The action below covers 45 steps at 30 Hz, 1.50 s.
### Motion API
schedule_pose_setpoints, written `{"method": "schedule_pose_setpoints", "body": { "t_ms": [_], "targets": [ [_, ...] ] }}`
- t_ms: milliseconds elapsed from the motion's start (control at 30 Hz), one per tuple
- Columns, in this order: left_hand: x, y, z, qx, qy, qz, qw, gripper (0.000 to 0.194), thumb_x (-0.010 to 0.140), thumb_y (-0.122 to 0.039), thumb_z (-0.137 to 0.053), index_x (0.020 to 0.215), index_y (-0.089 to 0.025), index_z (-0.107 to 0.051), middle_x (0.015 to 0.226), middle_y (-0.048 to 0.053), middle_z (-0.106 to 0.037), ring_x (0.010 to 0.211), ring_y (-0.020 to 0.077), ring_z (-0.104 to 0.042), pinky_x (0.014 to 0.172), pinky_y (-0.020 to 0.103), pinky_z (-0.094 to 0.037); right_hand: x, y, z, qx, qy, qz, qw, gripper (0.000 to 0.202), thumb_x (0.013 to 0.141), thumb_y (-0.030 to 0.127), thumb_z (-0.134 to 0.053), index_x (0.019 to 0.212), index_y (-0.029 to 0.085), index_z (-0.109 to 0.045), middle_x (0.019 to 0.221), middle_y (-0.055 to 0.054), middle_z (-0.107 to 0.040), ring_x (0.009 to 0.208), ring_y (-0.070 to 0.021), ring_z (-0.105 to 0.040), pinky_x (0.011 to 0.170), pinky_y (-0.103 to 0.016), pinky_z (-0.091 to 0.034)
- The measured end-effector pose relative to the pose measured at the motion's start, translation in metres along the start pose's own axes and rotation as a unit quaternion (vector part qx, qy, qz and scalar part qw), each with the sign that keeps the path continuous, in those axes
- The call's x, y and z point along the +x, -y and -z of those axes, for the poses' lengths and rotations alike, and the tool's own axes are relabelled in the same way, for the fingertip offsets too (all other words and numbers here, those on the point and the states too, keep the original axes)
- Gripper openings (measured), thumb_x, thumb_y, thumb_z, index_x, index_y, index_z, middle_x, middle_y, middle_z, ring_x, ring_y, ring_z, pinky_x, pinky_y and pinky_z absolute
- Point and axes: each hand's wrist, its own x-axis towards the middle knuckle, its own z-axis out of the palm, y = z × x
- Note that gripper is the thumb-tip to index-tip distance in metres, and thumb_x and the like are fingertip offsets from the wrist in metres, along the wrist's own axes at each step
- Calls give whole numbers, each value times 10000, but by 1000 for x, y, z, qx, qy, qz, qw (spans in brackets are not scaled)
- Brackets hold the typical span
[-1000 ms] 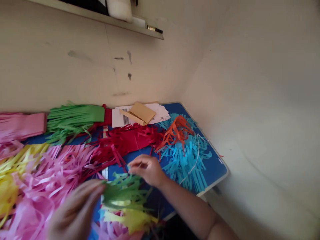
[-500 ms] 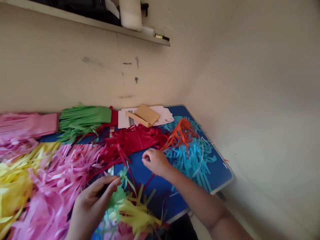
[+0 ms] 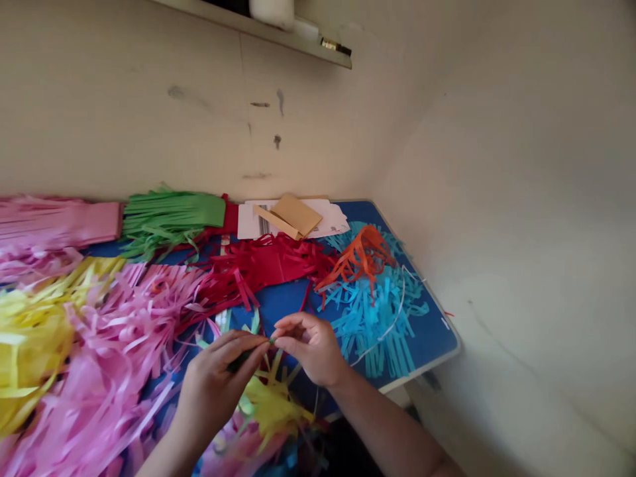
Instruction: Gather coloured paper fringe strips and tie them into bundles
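My left hand (image 3: pixel 223 371) is closed in a pinch on a small bit of green tissue paper (image 3: pixel 271 341). My right hand (image 3: pixel 311 348) meets it there, thumb and forefinger pinching at the same bit. Below them hangs a fringed bundle of yellow tissue paper (image 3: pixel 278 404), with pink tissue paper (image 3: pixel 238 447) under it, partly blurred. Just behind the hands lies red fringed tissue paper (image 3: pixel 273 262). Blue fringed tissue paper (image 3: pixel 382 318) spreads to the right of my right hand, with curled orange fringe (image 3: pixel 365 255) on top.
Pink fringe (image 3: pixel 114 351) and yellow fringe (image 3: pixel 34 338) cover the left of the blue table (image 3: pixel 432 338). Green fringe (image 3: pixel 173 212) and folded brown card (image 3: pixel 295 215) on white sheets lie along the wall. White string (image 3: pixel 395 324) crosses the blue paper. A shelf (image 3: pixel 278 40) juts overhead.
My right hand has come down and left to meet the left hand's fingertips. My left hand has shifted slightly right. The view has tilted down a little.
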Motion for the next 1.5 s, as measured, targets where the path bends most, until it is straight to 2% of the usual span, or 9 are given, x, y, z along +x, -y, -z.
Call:
{"method": "schedule_pose_setpoints", "body": {
  "t_ms": [133,200,333,467,700,867,1000,1100,1500],
  "targets": [
    [0,-4,0,53,-16,-65,996,210,919,-366,-578,829,-241,-720,741,-24,-741,622,95,-705,597,143,-541,-7,3,1,-95,-5,66,993,144,819,231,-689,961,219,-702,868,-12,-737,792,-150,-679,777,-262,-536],
    [-2,-3,0,59,-31,-61,996,213,905,-404,-598,827,-236,-703,710,-35,-739,586,95,-698,570,146,-538,-8,4,2,-107,15,76,991,174,828,236,-682,1001,222,-692,898,-17,-737,826,-153,-673,781,-265,-523],
    [-6,1,0,-1,-8,-25,1000,223,850,-460,-666,813,-240,-669,672,-66,-732,533,80,-682,529,128,-527,-5,-2,6,-33,60,6,998,245,782,339,-750,984,206,-707,885,-22,-744,771,-153,-677,705,-251,-518],
    [-5,5,2,-30,18,-41,999,191,834,-447,-692,864,-259,-693,707,-64,-751,592,84,-706,572,121,-543,-4,-8,9,-10,82,-60,995,300,724,480,-800,832,204,-756,756,-8,-741,663,-157,-680,622,-240,-520],
    [-3,5,1,-4,31,-54,998,93,859,-338,-674,843,-254,-710,745,-34,-736,650,100,-708,618,148,-553,-10,1,7,-150,12,110,982,104,867,299,-712,838,224,-778,815,-23,-769,752,-160,-718,752,-236,-529],
    [-8,9,2,19,36,-52,998,57,864,-293,-665,865,-238,-677,812,-20,-720,719,101,-703,660,159,-548,-12,4,6,-186,-8,142,972,80,866,210,-699,822,224,-764,806,-10,-765,758,-149,-717,775,-224,-524],
    [-9,11,-2,39,-19,-139,989,61,861,-180,-658,904,-221,-672,833,-12,-728,792,115,-703,946,268,-520,-13,6,4,-193,-24,168,966,70,859,182,-700,843,214,-761,818,-19,-766,763,-147,-719,797,-220,-527],
    [-9,11,-5,42,-21,-173,984,120,840,-107,-665,896,-213,-668,811,-23,-727,750,110,-691,1066,353,-454,-14,7,3,-204,-32,184,961,70,856,170,-701,845,207,-760,820,-24,-766,773,-145,-721,814,-218,-526],
    [-8,8,-11,78,-2,-184,980,144,843,-110,-657,943,-213,-670,841,-12,-754,745,125,-708,1092,393,-421,-19,7,6,-247,-29,214,945,105,895,183,-637,879,216,-735,853,-39,-766,798,-157,-722,821,-252,-536]
  ]
}}
